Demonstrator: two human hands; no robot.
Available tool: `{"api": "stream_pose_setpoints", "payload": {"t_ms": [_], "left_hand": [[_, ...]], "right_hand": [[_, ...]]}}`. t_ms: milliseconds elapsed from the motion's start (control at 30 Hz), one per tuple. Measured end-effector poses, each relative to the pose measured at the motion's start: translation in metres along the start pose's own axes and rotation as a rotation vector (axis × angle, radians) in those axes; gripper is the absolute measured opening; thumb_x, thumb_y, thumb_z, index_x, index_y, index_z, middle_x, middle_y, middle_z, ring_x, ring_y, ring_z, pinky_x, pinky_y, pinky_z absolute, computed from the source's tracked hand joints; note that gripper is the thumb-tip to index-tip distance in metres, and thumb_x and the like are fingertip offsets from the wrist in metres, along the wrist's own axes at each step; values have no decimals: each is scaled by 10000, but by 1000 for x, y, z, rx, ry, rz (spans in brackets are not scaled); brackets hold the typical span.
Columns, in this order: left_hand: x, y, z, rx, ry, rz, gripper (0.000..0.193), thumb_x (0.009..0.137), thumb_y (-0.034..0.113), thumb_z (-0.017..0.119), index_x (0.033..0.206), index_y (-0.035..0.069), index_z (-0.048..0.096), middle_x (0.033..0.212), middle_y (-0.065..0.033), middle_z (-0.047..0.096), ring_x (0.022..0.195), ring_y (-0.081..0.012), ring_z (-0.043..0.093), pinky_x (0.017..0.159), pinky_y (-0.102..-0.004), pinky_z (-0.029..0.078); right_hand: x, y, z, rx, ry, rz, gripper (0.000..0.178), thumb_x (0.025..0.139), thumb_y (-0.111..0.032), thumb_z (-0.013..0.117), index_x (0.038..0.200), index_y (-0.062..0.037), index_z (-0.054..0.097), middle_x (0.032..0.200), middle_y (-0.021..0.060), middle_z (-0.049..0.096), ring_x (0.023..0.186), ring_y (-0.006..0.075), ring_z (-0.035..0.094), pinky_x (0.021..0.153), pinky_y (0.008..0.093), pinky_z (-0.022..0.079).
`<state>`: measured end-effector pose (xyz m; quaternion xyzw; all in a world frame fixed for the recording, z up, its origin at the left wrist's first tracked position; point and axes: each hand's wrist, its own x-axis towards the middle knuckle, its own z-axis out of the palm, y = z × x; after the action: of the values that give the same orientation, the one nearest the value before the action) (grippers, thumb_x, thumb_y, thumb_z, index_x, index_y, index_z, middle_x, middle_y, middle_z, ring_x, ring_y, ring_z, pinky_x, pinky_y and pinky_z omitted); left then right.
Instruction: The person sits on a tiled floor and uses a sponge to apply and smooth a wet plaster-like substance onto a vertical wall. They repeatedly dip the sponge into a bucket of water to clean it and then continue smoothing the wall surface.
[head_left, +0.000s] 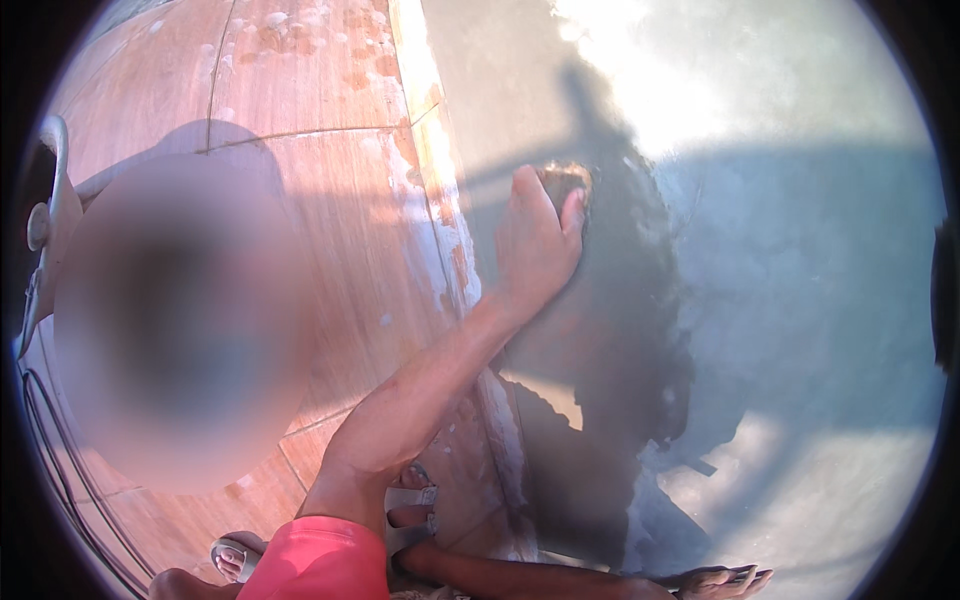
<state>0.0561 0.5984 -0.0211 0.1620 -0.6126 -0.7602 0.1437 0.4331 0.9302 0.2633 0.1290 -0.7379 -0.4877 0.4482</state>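
My left arm, in a pink sleeve, reaches forward across the tiles. My left hand (540,235) is closed on a small brown block (566,180), pressed against the smooth grey surface (800,260). The block's underside is hidden, and I cannot make out its material. Around the hand, a darker, damp-looking patch (630,330) spreads over the grey. My right hand (722,582) is low at the right, over the grey surface, fingers stretched out and nothing visible in them. Whether its palm touches the surface cannot be told.
Wood-patterned tiles (330,260) with whitish smears lie left of a pale, stained edge strip (440,200). Feet in sandals (235,555) stand at the bottom. Dark cables (60,470) and a pale curved object (60,200) are at the far left, beside a large blurred area. Shadows cross the floor.
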Motion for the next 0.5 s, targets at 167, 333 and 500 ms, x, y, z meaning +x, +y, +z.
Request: {"api": "stream_pose_setpoints", "payload": {"t_ms": [167,333,500], "left_hand": [[-4,30,6,-14,32,187,368,899,204,628,1073,-45,420,910,-253,570,856,-423,606,728,-476,484],[-22,0,-1,13,8,221,374,904,211,625,1091,-45,427,923,-261,582,861,-427,603,734,-477,472],[-2,24,10,-62,117,219,367,883,188,646,1095,-25,435,993,-233,561,868,-405,589,709,-469,471]], "right_hand": [[7,-6,-9,-29,-12,-20,445,1031,-339,355,1299,-4,471,1328,242,468,1223,457,460,1013,621,354],[10,-4,-3,9,7,25,442,1021,-339,385,1293,-1,469,1321,264,457,1222,465,449,1001,623,360],[-25,30,-11,9,-52,40,432,1012,-317,413,1304,-1,458,1326,263,446,1223,459,438,1000,617,362]]}}
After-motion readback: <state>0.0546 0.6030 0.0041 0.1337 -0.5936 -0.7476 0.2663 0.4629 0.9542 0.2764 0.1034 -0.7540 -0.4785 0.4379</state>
